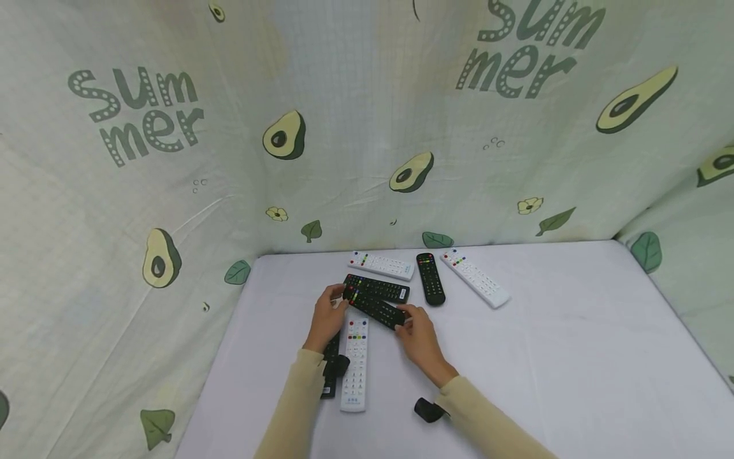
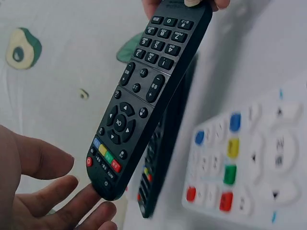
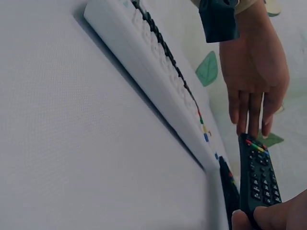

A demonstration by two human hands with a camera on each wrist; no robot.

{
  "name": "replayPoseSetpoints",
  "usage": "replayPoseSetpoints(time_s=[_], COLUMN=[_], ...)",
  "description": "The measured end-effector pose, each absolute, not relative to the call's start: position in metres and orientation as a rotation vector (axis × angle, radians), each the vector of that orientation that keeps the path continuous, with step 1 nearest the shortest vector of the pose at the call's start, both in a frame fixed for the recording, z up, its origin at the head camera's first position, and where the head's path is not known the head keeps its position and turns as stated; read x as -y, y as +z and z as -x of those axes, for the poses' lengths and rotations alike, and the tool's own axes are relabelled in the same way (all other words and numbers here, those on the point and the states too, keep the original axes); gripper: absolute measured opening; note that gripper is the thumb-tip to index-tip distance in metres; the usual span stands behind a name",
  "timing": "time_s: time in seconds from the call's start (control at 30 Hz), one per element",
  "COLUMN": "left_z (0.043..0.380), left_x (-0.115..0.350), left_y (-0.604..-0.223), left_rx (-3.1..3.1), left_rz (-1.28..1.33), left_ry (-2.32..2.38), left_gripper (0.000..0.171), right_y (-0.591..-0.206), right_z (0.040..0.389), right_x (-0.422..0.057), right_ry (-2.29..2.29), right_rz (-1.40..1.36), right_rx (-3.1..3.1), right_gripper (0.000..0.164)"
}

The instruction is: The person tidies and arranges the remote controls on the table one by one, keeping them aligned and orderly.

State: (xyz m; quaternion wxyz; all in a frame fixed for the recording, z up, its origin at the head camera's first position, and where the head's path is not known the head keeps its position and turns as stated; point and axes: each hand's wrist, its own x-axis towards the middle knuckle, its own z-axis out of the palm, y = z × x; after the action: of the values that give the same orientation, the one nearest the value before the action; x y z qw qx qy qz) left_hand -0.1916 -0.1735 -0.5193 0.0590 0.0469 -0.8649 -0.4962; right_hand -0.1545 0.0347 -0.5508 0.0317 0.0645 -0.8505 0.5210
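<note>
Control of the black remote [image 1: 376, 310] lies with the right hand [image 1: 420, 336], which pinches its number-key end, thumb on top; the left hand [image 1: 327, 319] is spread, thumb clear of the casing, and its fingertips meet the other end, the one with the red button, without gripping it. The remote slants over a second black remote [image 1: 384, 291], overlapping it in the head view, with a white remote [image 1: 355, 366] just below its left half. Good handling probably calls for a steady pinch near the edges, so no keys get pressed, with the left fingers lightly guiding the free end; holding it clear should prevent it dragging on its neighbours.
</note>
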Motion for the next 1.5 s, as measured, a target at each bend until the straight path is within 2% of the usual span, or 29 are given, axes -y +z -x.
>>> replayPoseSetpoints(time_s=[0.37,0.87,1.3,1.5], left_z=[0.175,0.158,0.153,0.153], left_x=[0.151,0.122,0.102,0.099], left_y=[-0.503,-0.51,-0.519,-0.521], left_rx=[2.434,2.48,2.557,2.653], left_rz=[-0.086,-0.075,-0.036,0.002], left_ry=[-1.69,-1.915,-1.915,-1.788], left_gripper=[0.027,0.02,0.013,0.012], right_y=[-0.533,-0.525,-0.537,-0.539], right_z=[0.128,0.086,0.064,0.056], right_x=[-0.063,-0.101,-0.114,-0.111], right_ry=[1.884,2.071,2.149,2.24], right_rz=[-0.07,0.079,0.212,0.12], right_rx=[2.537,2.497,2.549,2.558], right_gripper=[0.039,0.04,0.038,0.044])
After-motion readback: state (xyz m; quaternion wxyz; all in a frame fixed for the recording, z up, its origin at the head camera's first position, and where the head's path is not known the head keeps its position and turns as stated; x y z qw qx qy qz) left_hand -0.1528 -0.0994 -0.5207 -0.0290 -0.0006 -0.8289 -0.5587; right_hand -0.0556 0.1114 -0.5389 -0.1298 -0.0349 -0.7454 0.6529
